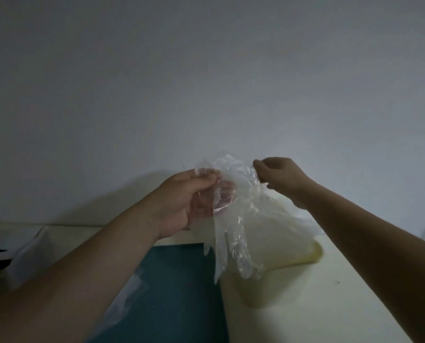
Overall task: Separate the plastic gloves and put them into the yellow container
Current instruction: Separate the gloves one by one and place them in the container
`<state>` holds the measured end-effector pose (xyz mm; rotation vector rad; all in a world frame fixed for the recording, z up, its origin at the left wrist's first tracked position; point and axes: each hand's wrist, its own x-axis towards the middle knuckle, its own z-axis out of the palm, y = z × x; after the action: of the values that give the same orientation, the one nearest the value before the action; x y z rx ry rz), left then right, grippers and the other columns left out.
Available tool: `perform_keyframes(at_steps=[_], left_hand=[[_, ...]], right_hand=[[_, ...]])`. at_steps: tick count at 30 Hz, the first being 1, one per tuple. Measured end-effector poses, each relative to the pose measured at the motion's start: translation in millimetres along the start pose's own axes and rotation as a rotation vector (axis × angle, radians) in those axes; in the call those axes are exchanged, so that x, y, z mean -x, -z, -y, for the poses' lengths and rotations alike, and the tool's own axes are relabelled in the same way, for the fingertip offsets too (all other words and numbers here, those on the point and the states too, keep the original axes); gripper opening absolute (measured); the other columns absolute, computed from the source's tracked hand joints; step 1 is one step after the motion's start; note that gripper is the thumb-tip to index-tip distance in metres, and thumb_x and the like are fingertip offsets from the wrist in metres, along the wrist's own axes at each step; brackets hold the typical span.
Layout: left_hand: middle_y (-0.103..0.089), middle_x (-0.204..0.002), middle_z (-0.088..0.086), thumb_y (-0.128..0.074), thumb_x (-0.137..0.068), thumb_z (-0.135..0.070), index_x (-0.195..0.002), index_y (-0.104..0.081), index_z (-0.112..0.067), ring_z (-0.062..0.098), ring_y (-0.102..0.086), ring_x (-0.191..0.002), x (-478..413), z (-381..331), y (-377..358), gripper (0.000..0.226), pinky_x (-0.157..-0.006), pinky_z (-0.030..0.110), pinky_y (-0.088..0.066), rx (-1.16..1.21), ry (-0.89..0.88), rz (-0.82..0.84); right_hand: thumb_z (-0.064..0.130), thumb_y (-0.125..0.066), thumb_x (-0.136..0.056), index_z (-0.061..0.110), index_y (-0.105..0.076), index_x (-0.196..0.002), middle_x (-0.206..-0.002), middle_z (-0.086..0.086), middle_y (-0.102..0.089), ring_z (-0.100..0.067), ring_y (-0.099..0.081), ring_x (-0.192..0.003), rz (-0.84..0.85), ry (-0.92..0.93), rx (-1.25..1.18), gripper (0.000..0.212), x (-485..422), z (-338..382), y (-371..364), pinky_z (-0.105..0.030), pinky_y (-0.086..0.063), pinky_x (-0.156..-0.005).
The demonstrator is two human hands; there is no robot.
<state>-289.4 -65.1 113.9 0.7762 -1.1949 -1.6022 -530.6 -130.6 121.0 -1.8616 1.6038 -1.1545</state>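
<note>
- The left hand [191, 194] pinches one cuff edge of the plastic gloves [233, 219]; it should anchor that layer.
- The gloves hang in the air between the hands, clear and crinkled, fingers down, layers clinging together.
- The right hand [280, 177] pinches the opposite edge; a slow sideways peel seems best.
- The yellow container [293, 246] waits below.

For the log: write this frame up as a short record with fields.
left hand: pinches the gloves near their top
right hand: pinches the same clump from the other side
gloves: clear plastic, held up in the air, hanging down
container: yellow, on the table, behind the gloves in this view
mat: teal, left of the container
task state: held gloves not yet in the container
</note>
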Motion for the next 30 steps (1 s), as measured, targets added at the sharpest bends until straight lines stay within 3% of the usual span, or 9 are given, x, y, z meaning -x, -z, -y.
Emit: perform_keyframes(at_steps=[2, 4, 9, 11, 14, 16, 19, 23, 30], left_hand=[[-0.078, -0.111, 0.016, -0.055, -0.104, -0.009, -0.107, -0.067, -0.011, 0.024, -0.078, -0.089, -11, 0, -10, 0.013, -0.079, 0.037, -0.064, 0.033, 0.022, 0.069], [-0.078, -0.113, 0.016, -0.054, -0.105, -0.009, -0.107, -0.067, -0.012, 0.025, -0.078, -0.092, -24, -1, -21, 0.014, -0.074, 0.037, -0.066, 0.025, 0.024, 0.106], [-0.08, -0.097, 0.013, -0.059, -0.104, -0.005, -0.113, -0.068, -0.006, 0.02, -0.077, -0.067, -50, 12, -39, 0.012, -0.053, 0.029, -0.06, -0.051, 0.011, -0.088], [-0.08, -0.088, 0.011, -0.06, -0.104, -0.006, -0.116, -0.068, -0.003, 0.018, -0.074, -0.062, -59, 22, -41, 0.014, -0.05, 0.025, -0.057, -0.123, 0.016, -0.158], [-0.077, -0.085, 0.016, -0.064, -0.101, -0.008, -0.109, -0.072, -0.004, 0.021, -0.064, -0.065, -74, 33, -37, 0.012, -0.063, 0.03, -0.054, -0.355, 0.004, -0.254], [-0.069, -0.073, 0.01, -0.067, -0.094, -0.006, -0.085, -0.069, -0.006, 0.018, -0.058, -0.058, -80, 37, -33, 0.009, -0.06, 0.03, -0.052, -0.536, -0.024, -0.302], [-0.067, -0.067, 0.003, -0.075, -0.087, -0.01, -0.076, -0.068, -0.007, 0.014, -0.057, -0.055, -84, 44, -25, 0.013, -0.053, 0.021, -0.046, -0.801, -0.058, -0.324], [-0.072, -0.08, 0.006, -0.078, -0.084, -0.012, -0.076, -0.068, -0.011, 0.021, -0.069, -0.074, -88, 57, -16, 0.013, -0.07, 0.033, -0.059, -0.929, -0.042, -0.321], [-0.065, -0.097, -0.004, -0.069, -0.095, -0.041, -0.102, -0.064, -0.019, 0.015, -0.062, -0.087, -75, 62, -10, 0.024, -0.078, 0.039, -0.058, -1.031, -0.06, -0.391]], right_hand=[[0.063, -0.047, -0.101, 0.007, -0.068, -0.104, -0.078, -0.006, -0.073, -0.018, -0.071, -0.072, 0.248, -0.183, -0.25, 0.059, 7, 11, 15, -0.029, -0.057, -0.067], [0.082, -0.045, -0.09, 0.003, -0.066, -0.125, -0.111, -0.025, -0.073, -0.04, -0.073, -0.103, 0.48, -0.218, -0.377, 0.089, 12, 10, 30, -0.049, -0.06, -0.092], [0.097, -0.039, -0.072, -0.006, -0.064, -0.13, -0.117, -0.034, -0.067, -0.047, -0.069, -0.105, 0.498, -0.314, -0.536, 0.121, 31, 10, 62, -0.057, -0.056, -0.095], [0.082, -0.052, -0.081, -0.004, -0.065, -0.126, -0.11, -0.029, -0.07, -0.042, -0.071, -0.096, 0.506, -0.299, -0.489, 0.098, 35, 11, 70, -0.048, -0.06, -0.083], [0.011, -0.075, -0.092, 0.002, -0.072, -0.113, -0.093, -0.021, -0.075, -0.028, -0.069, -0.066, 0.374, -0.257, -0.109, 0.023, 34, 10, 64, -0.037, -0.06, -0.063], [-0.004, -0.07, -0.088, 0.002, -0.071, -0.108, -0.089, -0.024, -0.076, -0.026, -0.068, -0.056, 0.261, -0.283, 0.131, 0.021, 31, -3, 57, -0.035, -0.061, -0.056], [0.006, -0.068, -0.089, 0.008, -0.061, -0.13, -0.105, -0.019, -0.074, -0.025, -0.073, -0.069, 0.163, -0.257, 0.367, 0.042, 30, -18, 46, -0.037, -0.064, -0.07], [0.037, -0.062, -0.096, 0.026, -0.047, -0.15, -0.147, -0.001, -0.054, -0.025, -0.05, -0.135, 0.049, 0.116, 0.758, 0.058, 40, -10, 33, -0.042, -0.048, -0.107], [0.052, -0.048, -0.104, 0.041, -0.019, -0.162, -0.169, 0.004, -0.029, -0.024, -0.035, -0.151, 0.672, -0.06, 0.751, 0.066, 67, 16, -21, -0.042, -0.03, -0.121]])
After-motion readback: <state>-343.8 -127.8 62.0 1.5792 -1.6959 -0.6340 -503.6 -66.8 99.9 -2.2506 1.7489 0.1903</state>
